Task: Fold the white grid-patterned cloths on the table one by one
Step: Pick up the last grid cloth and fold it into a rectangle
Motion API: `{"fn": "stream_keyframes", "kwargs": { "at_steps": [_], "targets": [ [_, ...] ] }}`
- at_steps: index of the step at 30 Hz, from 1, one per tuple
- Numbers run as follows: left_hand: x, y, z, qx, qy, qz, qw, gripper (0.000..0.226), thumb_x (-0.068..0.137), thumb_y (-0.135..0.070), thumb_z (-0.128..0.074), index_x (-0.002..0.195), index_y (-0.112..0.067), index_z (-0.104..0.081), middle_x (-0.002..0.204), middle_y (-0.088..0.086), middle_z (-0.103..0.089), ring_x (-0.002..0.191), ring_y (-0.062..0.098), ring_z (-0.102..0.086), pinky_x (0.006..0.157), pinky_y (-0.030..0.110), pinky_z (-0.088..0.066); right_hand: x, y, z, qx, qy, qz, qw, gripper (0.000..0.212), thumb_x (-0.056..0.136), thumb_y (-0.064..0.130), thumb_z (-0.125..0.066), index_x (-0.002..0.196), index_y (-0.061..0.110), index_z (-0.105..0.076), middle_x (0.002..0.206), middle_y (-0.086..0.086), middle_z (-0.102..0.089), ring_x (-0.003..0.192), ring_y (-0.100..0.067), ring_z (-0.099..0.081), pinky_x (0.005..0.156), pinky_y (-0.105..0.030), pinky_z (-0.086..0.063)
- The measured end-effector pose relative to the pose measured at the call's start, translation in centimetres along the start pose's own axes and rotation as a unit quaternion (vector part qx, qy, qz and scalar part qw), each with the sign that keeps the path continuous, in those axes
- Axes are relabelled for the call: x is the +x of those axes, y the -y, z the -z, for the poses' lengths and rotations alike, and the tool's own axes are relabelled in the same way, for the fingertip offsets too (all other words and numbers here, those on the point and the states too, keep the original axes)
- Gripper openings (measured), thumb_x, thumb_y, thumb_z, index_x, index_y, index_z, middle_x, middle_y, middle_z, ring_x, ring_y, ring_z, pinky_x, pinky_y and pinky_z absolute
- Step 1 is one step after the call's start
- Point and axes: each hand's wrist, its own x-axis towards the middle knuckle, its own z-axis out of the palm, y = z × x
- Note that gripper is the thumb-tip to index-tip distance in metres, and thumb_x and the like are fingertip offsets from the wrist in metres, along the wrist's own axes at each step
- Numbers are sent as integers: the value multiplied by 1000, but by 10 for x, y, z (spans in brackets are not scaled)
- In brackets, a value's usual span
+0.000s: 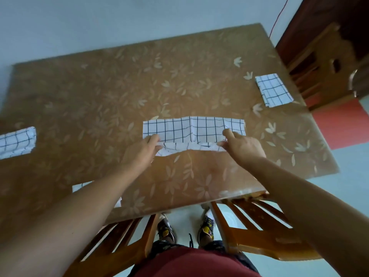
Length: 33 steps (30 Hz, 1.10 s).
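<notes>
A white grid-patterned cloth (192, 129) lies as a long strip at the middle of the table, its near edge lifted and turned up. My left hand (142, 150) pinches that near edge at the left corner. My right hand (240, 145) pinches it at the right corner. A folded grid cloth (272, 89) rests near the table's right edge. Another grid cloth (17, 141) lies at the left edge, partly cut off by the frame. A further white cloth (117, 202) near the front edge is mostly hidden under my left forearm.
The table (111, 96) has a brown leaf-patterned cover. Two wooden chairs (257, 226) stand at its front edge on either side of my legs. Another wooden chair (319, 62) and a dark door stand beyond the right edge.
</notes>
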Motion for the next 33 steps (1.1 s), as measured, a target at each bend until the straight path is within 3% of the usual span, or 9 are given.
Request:
{"fn": "stream_keyframes", "kwargs": {
  "at_steps": [3,6,9,11,15,20,25,29,33],
  "targets": [
    [11,-1,28,38,13,-32,999,40,78,-27,-86,106,-7,-66,78,7,-72,54,30,-65,52,34,-51,-2,-9,32,-20,3,38,999,68,95,73,-34,136,20,-43,123,-3,-68,100,-32,-70,65,-38,-44],
    [15,1,41,47,56,-37,997,16,89,-17,-73,103,-12,-69,97,7,-67,78,34,-69,77,46,-52,-9,-18,57,-41,-5,78,996,78,88,81,-38,139,21,-43,129,-2,-65,102,-31,-68,66,-35,-40],
    [11,6,48,47,72,-16,996,10,88,-11,-67,98,-14,-68,97,5,-56,80,32,-62,67,40,-51,-17,-28,70,-48,-17,92,994,67,92,73,-48,135,21,-47,125,-1,-64,99,-31,-67,65,-33,-39],
    [9,6,53,29,66,21,997,19,84,-10,-67,104,-14,-68,96,3,-55,77,31,-61,58,35,-46,-18,-36,73,-27,-38,89,995,40,98,46,-54,127,18,-51,119,-4,-62,97,-34,-66,66,-37,-46],
    [8,-7,70,-4,60,90,994,20,82,-10,-67,87,-27,-58,83,-3,-54,81,33,-62,62,37,-45,-17,-52,84,32,-91,50,994,16,90,16,-57,105,13,-57,98,-6,-59,81,-37,-62,62,-44,-53],
    [14,18,68,-134,-17,170,976,10,79,-29,-52,78,-39,-55,69,-3,-61,68,27,-62,62,41,-53,-11,-64,106,26,-129,-12,991,15,96,20,-53,108,15,-61,101,-6,-64,89,-36,-64,67,-40,-51],
    [20,12,105,-213,-104,178,955,35,85,-3,-63,67,-32,-57,68,1,-59,68,30,-58,64,40,-45,-15,-62,131,48,-158,-86,983,21,98,16,-47,109,18,-65,103,-9,-70,93,-37,-66,71,-40,-51],
    [26,-7,147,-268,-129,198,934,26,91,3,-59,70,-12,-52,67,6,-48,64,20,-44,56,30,-27,-20,-44,163,87,-214,-103,968,22,104,25,-48,111,15,-67,95,-14,-71,89,-40,-66,67,-39,-51],
    [17,-14,173,-289,-140,168,932,24,97,-8,-59,74,-10,-53,68,2,-51,63,17,-46,57,29,-31,-29,-12,187,83,-221,-92,967,28,105,28,-45,84,16,-58,77,-8,-65,74,-34,-63,58,-37,-48]
  ]
}}
